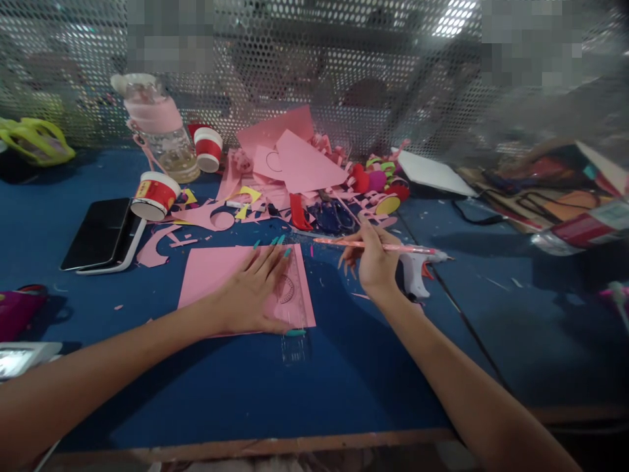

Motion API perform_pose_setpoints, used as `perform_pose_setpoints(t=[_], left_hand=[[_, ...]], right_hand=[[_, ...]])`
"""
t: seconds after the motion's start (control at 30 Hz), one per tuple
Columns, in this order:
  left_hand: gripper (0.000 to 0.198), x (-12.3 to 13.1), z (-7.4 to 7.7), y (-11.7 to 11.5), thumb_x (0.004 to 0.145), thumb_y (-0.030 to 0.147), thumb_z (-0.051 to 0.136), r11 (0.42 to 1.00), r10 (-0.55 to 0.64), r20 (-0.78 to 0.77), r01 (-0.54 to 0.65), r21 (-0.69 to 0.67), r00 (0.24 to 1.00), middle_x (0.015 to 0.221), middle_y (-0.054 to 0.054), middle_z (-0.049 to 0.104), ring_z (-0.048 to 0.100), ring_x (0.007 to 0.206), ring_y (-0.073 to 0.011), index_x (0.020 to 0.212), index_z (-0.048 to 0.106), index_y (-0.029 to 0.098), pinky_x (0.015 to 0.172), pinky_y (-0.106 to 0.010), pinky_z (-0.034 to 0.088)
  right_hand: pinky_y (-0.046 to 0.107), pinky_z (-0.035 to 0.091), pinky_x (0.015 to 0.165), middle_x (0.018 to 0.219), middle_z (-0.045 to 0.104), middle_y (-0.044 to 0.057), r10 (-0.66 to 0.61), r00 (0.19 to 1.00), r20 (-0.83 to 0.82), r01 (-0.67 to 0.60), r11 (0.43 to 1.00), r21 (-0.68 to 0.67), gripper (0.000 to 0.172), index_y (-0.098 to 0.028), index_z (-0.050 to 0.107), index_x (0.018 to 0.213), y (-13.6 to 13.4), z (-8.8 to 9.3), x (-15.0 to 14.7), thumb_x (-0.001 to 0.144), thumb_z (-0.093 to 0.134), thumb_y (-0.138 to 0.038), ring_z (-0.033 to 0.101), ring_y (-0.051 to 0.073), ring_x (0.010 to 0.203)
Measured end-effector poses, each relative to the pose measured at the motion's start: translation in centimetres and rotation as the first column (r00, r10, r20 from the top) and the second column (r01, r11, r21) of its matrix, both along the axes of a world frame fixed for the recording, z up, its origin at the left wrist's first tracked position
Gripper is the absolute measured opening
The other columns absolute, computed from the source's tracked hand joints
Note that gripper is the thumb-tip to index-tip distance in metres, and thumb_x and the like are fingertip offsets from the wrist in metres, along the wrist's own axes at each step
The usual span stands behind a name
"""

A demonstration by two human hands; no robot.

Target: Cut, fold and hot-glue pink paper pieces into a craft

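Note:
A sheet of pink paper (pixel 206 272) lies flat on the blue tabletop. Across its right side is a clear plastic ruler (pixel 293 308), its near end sticking out past the paper. My left hand (pixel 253 288) presses flat on the ruler and paper, fingers spread. Above the table, right of the paper, my right hand (pixel 377 259) pinches a pink pencil (pixel 344 243), held nearly level with its tip to the left. A white glue gun (pixel 415 272) with an orange trigger lies just beyond that hand, partly covered by it.
Pink paper scraps (pixel 216 216), a red-handled tool (pixel 299 213) and dark blue scissors handles (pixel 334 215) crowd the back. A clear bottle (pixel 167 131), paper cups (pixel 156 193) and a phone (pixel 101 233) stand or lie left. Another bottle (pixel 584 226) lies right.

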State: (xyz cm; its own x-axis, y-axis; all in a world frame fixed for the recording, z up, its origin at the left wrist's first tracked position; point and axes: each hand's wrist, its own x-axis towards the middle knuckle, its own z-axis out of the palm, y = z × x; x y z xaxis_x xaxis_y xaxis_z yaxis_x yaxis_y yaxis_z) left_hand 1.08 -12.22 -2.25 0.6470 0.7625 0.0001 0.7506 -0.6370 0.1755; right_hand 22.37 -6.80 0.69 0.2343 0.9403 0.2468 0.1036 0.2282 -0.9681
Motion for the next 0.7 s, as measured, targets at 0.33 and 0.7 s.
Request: perform_pose_setpoints(t=[0.33, 0.7], left_hand=[[0.115, 0.0, 0.09, 0.03, 0.065, 0.085, 0.029, 1.0, 0.001, -0.006, -0.001, -0.011, 1.0, 0.151, -0.022, 0.006, -0.001, 0.139, -0.0344, 0.144, 0.0, 0.007, 0.11, -0.051, 0.001], [0.116, 0.04, 0.08, 0.01, 0.064, 0.086, 0.027, 1.0, 0.004, -0.009, -0.004, 0.002, 1.0, 0.151, -0.021, 0.007, 0.0, 0.139, -0.0351, 0.144, 0.002, 0.006, 0.109, -0.052, 0.002]], right_hand=[[0.018, 0.032, 0.025, 0.034, 0.051, -0.003, 0.025, 0.999, -0.021, -0.025, 0.999, -0.033, 0.041, -0.019, 0.055, 0.048, 0.08, -0.2, -0.02, 0.08, 0.051, -0.043, 0.044, 0.007, 0.024], [0.017, 0.031, 0.024, 0.034, 0.051, -0.003, 0.036, 0.999, -0.022, -0.036, 0.999, -0.036, 0.043, -0.019, 0.054, 0.047, 0.15, -0.17, 0.01, 0.081, 0.051, -0.045, 0.042, 0.006, 0.023]])
